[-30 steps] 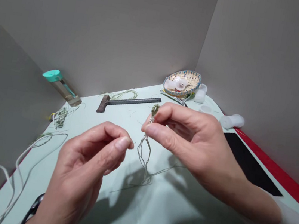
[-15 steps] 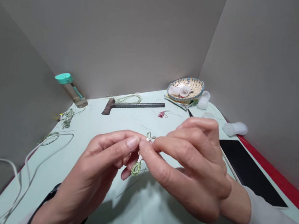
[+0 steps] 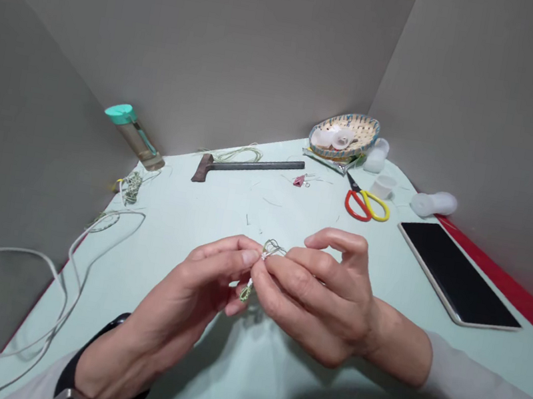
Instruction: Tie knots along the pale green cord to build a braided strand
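My left hand (image 3: 205,284) and my right hand (image 3: 319,295) meet over the near middle of the table, fingertips touching. Both are closed in a pinch on a small piece of knotted cord (image 3: 245,290), green and white. Its green braided loop hangs below the fingers. Above them, thin loose cord ends (image 3: 273,248) curl up beside the right fingers. The middle part of the cord is hidden by the fingertips. On my right hand the upper fingers are bent and raised off the work.
Farther back lie a hammer-like tool (image 3: 251,165), a pink binder clip (image 3: 299,180) and red-and-yellow scissors (image 3: 365,206). A woven basket (image 3: 314,146), a bottle (image 3: 137,138), a tablet (image 3: 456,277), a white cable (image 3: 61,302) and green cord bundles (image 3: 131,187) stand or lie around the edges.
The view has shifted, so the table things sit higher and the scissors are uncovered. My right hand has drawn lower and closer in; both hands still pinch the cord.
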`<state>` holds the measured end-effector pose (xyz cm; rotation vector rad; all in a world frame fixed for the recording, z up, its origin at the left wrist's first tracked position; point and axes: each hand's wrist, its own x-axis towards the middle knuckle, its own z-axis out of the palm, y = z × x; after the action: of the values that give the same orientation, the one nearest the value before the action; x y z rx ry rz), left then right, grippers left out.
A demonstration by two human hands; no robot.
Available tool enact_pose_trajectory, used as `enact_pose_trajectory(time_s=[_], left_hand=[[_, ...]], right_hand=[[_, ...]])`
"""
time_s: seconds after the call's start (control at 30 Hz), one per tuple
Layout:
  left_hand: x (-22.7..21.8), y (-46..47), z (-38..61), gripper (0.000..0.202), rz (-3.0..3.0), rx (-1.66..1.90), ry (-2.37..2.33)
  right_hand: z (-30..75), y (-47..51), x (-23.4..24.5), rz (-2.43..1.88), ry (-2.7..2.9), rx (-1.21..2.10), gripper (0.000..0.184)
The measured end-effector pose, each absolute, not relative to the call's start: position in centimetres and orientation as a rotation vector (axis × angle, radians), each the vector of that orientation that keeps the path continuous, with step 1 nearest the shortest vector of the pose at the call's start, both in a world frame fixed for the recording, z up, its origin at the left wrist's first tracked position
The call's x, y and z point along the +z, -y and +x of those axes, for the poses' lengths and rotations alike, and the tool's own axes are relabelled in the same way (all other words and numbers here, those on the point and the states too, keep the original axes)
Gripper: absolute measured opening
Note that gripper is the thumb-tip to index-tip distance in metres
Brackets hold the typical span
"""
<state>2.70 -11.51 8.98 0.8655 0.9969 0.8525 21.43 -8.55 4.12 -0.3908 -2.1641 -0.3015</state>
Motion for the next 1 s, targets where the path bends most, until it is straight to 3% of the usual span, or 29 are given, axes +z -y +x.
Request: enact_pose_trajectory(time_s=[0.23,0.37,0.5,0.63,0.77,1.0], left_hand=[[6.4,12.3,0.6,0.017,0.812,0.806,-1.072],[5.1,12.3,-0.8,0.020,0.861,0.826,-1.111],[4.2,12.6,-1.8,0.019,0.950,0.806,-1.125],[4.0,13.0,-2.1,0.025,1.034,0.707,-1.073],[4.1,13.1,-2.0,0.025,1.104,0.640,-1.076],[4.2,13.4,-1.9,0.021,1.159,0.598,-1.151]], right_hand=[[19.1,9.5,2.4,-0.307,2.173,-0.591,0.023],[18.2,9.6,1.0,-0.310,2.261,-0.469,0.016],[18.6,9.7,0.8,-0.489,2.184,0.013,0.029],[19.3,9.1,1.3,-0.781,2.049,0.782,0.022],[19.5,8.7,1.7,-0.841,2.048,1.433,0.027],[19.7,8.9,1.6,-0.861,2.027,1.459,0.023]])
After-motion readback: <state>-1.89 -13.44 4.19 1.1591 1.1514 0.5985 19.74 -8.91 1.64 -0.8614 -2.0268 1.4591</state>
